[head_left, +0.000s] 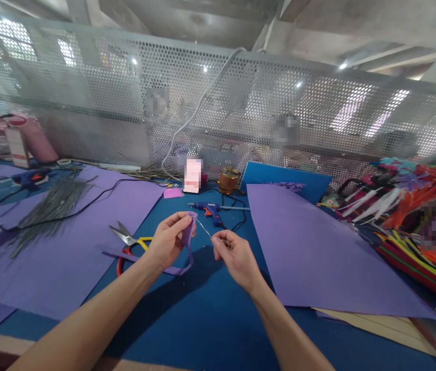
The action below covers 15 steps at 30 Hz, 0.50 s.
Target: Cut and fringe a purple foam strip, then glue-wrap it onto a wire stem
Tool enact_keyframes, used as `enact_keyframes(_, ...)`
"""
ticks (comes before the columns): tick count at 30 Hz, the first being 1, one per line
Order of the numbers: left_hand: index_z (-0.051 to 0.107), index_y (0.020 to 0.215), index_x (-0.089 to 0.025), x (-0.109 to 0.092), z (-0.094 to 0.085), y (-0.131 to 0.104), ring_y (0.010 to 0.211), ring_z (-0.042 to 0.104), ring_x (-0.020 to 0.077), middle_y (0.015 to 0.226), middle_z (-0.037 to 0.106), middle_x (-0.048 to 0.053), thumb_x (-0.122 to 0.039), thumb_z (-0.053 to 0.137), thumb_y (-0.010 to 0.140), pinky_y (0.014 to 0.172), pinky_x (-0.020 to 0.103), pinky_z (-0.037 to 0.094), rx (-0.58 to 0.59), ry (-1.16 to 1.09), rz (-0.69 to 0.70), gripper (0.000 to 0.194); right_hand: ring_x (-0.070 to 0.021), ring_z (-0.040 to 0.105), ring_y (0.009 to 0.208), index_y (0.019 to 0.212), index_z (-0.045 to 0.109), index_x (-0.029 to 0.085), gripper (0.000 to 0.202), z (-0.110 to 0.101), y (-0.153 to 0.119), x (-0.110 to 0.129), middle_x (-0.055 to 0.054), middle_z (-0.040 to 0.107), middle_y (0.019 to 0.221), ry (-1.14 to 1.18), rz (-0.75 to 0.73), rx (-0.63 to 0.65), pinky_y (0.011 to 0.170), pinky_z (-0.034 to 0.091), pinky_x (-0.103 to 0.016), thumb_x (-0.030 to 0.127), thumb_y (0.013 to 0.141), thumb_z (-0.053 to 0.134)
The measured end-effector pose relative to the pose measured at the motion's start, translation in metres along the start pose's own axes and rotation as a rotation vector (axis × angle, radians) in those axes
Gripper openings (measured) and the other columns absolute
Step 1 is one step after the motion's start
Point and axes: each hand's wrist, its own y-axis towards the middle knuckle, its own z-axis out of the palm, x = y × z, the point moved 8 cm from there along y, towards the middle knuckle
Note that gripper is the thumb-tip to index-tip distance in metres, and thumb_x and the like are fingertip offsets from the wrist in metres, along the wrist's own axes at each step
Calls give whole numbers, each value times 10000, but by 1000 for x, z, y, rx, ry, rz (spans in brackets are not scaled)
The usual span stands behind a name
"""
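Between the thumb and fingers of my left hand [169,239] is a purple strip [187,257], its tail looping down and back to the left over the table. A thin wire [203,225] runs from the strip's top end to my right hand [235,255], whose fingertips pinch its other end. Scissors [127,238] with yellow and red handles lie just left of my left hand, partly hidden by it. Beyond both hands rests a blue glue gun [211,209] with an orange trigger, its nozzle facing left.
Large purple sheets [318,252] cover both sides of the blue table [190,319]. Thin grey wires [53,206] and a black cord [98,195] lie at left. A phone [193,175] and amber cup [229,179] stand before the perforated metal panel [218,103]. Colourful strips [415,257] crowd the right.
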Motion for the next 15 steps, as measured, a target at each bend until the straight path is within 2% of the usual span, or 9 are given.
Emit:
enact_keyframes(3, 620, 627, -139, -1, 2, 0, 494, 486, 78, 530, 548, -9, -237, 723, 540, 492, 211, 406, 18, 10, 3, 167, -95, 439, 440, 718, 529, 177, 223, 2, -1, 0, 43, 466, 489, 39, 8, 21, 459, 368, -221, 393, 768, 503)
enact_keyframes(10, 624, 625, -147, 2, -6, 2, 507, 513, 86, 555, 576, -5, -250, 748, 497, 514, 224, 418, -29, 20, -12, 206, -118, 497, 519, 740, 577, 174, 223, 2, -1, 3, 15, 518, 527, -12, -45, 26, 514, 406, -233, 375, 772, 488)
enact_keyframes(15, 627, 626, -150, -1, -9, 3, 488, 493, 70, 549, 563, -18, -250, 740, 507, 453, 192, 362, -40, 59, 19, 192, -93, 446, 461, 722, 552, 176, 200, -1, -1, -1, 14, 536, 563, 21, -3, 2, 445, 362, -216, 371, 752, 518)
